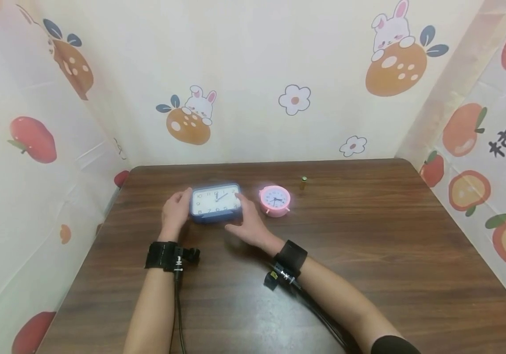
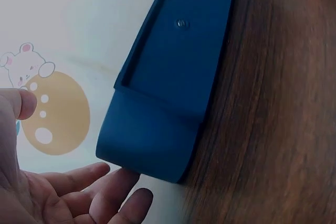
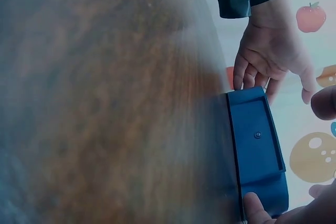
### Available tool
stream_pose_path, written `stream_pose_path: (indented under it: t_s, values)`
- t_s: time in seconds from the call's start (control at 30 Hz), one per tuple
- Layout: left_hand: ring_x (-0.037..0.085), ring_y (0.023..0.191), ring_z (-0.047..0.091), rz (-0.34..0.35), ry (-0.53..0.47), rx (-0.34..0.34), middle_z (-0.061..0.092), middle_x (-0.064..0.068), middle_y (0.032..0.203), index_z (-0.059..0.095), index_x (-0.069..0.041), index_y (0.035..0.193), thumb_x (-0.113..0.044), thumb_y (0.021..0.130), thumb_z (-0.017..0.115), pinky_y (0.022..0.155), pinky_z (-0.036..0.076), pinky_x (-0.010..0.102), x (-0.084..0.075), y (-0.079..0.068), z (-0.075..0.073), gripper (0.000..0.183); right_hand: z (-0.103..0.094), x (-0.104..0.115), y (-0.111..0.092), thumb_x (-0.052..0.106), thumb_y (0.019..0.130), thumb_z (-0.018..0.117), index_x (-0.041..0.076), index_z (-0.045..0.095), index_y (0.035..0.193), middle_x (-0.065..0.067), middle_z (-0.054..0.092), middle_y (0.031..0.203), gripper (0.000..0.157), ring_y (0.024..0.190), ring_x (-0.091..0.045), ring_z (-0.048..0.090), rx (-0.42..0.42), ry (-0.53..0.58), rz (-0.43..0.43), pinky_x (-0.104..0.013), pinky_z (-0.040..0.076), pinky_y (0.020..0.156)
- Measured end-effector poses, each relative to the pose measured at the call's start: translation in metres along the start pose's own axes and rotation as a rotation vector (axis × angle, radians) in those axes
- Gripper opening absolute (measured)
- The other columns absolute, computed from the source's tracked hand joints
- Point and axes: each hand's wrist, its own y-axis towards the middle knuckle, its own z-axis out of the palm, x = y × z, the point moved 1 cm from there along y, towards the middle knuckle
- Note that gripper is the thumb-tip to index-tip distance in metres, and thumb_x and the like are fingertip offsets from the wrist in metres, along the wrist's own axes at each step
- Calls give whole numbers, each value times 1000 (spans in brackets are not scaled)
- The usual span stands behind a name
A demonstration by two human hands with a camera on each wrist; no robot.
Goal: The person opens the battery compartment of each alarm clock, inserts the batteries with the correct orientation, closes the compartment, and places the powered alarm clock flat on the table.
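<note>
A blue rectangular clock (image 1: 216,201) with a white face lies on the table between the two hands. Its plain blue side with a small screw (image 2: 181,23) fills much of the left wrist view. At the clock's left end rests the left hand (image 1: 175,211), fingers relaxed and thumb held off. The right hand (image 1: 253,223) is at the opposite end, its fingers touching the clock and its thumb spread apart. In the right wrist view, one right fingertip (image 3: 252,203) lies against the blue side. A pink round alarm clock (image 1: 275,200) stands just right of the right hand.
A tiny bottle with a green cap (image 1: 303,183) stands behind the pink clock. The brown wooden table (image 1: 368,236) ends at a printed curtain (image 1: 253,73) at the back and sides. Cables (image 1: 179,305) run from both wrist cameras along the forearms.
</note>
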Motion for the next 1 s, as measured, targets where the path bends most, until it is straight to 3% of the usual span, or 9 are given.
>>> stream_pose_path:
  t_s: [0.27, 0.47, 0.6, 0.8, 1.0]
  values:
    - [33, 133, 40, 9, 70, 20, 47, 11, 145, 48, -17, 141, -75, 87, 37, 109, 32, 54, 0, -3, -1, 80, -3, 1, -5, 22, 82, 73, 11, 18, 153, -9, 27, 155, 91, 142, -26, 29, -17, 16, 6, -48, 30, 115]
    - [33, 127, 44, 4, 123, 36, 48, 12, 143, 45, -16, 143, -81, 82, 35, 104, 36, 54, 0, -3, -2, 89, -4, -1, -7, 22, 83, 73, 12, 20, 152, -9, 27, 155, 88, 142, -26, 30, -18, 12, 43, -47, 30, 115]
    - [32, 114, 53, -16, 156, 43, 51, 13, 138, 44, -16, 143, -83, 81, 35, 95, 44, 47, 0, -4, -3, 91, -3, -2, -8, 22, 83, 73, 12, 22, 151, -9, 28, 154, 86, 141, -26, 31, -23, 14, 51, -47, 31, 115]
    - [24, 83, 66, -42, 179, 71, 53, 15, 132, 43, -16, 144, -83, 80, 35, 75, 48, 32, 1, -4, -6, 93, -5, -3, -12, 23, 82, 73, 11, 22, 151, -9, 29, 153, 86, 140, -26, 32, -22, 27, 49, -47, 31, 114]
    - [20, 73, 68, -13, 214, 99, 54, 16, 132, 45, -16, 143, -82, 81, 36, 70, 48, 30, 0, -4, -8, 91, -9, -5, -17, 23, 82, 72, 10, 23, 151, -11, 29, 153, 85, 140, -27, 31, -11, 23, 54, -47, 32, 114]
